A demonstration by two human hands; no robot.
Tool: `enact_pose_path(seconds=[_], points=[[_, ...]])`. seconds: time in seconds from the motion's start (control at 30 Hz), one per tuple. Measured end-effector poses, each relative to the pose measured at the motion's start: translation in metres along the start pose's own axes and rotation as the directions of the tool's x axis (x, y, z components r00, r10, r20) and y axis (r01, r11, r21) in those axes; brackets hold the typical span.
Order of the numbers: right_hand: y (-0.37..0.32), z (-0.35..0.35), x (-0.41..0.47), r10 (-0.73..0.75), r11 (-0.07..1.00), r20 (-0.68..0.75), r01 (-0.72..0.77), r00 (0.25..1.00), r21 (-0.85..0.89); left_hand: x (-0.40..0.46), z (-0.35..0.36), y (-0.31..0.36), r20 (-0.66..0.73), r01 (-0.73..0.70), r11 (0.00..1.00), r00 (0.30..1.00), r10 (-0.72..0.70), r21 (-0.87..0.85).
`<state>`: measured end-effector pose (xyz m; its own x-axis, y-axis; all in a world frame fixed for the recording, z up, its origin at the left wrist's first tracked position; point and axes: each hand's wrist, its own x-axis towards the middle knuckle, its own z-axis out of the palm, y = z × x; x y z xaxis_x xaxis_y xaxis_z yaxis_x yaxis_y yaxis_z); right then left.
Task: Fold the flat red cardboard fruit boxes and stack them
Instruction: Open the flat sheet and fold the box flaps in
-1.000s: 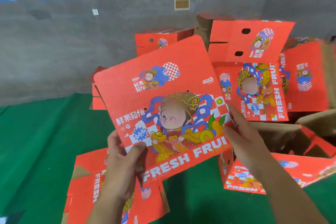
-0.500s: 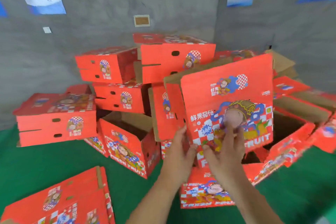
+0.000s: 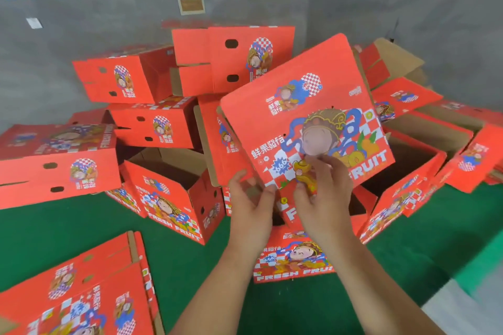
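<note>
Gripping glossy red cardboard box (image 3: 307, 106)

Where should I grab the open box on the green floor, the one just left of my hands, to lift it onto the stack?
Probably by the two short end walls of the open box, coming down from above with a hand on each. It stands upright with its top open, so the rims are free, and the near end wall shows small holes. The stacked boxes crowd its back side.
</note>
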<state>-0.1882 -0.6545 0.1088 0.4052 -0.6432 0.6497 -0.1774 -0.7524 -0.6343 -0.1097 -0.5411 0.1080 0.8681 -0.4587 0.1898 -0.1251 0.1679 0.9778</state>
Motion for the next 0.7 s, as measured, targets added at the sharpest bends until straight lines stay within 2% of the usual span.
enact_pose_path(seconds=[0.1, 0.17, 0.3, 0.53, 0.7], points=[[-0.005, 0.001, -0.01, -0.112, 0.993, 0.003, 0.111, 0.994, 0.05, -0.019, -0.002, -0.007, -0.167, -0.019, 0.994, 0.986, 0.001, -0.111], [-0.011, 0.006, -0.024, -0.122, 0.987, 0.066, 0.114, 0.99, 0.11, -0.031, -0.006, -0.011, -0.196, 0.015, 0.992, 0.98, -0.039, -0.126], [-0.021, 0.019, -0.05, -0.114, 0.989, 0.124, 0.1, 0.986, 0.108, -0.043, -0.022, -0.02, -0.199, 0.119, 0.986, 0.97, -0.14, -0.113], [-0.062, 0.043, -0.08, -0.154, 0.984, 0.082, 0.146, 0.985, 0.102, -0.052, -0.075, -0.016, -0.141, 0.157, 0.982, 0.975, -0.171, -0.106], [-0.125, 0.093, -0.132, -0.115, 0.965, 0.289, 0.038, 0.95, 0.259, -0.06, -0.149, -0.015, -0.129, 0.233, 0.971, 0.963, -0.238, -0.055]])
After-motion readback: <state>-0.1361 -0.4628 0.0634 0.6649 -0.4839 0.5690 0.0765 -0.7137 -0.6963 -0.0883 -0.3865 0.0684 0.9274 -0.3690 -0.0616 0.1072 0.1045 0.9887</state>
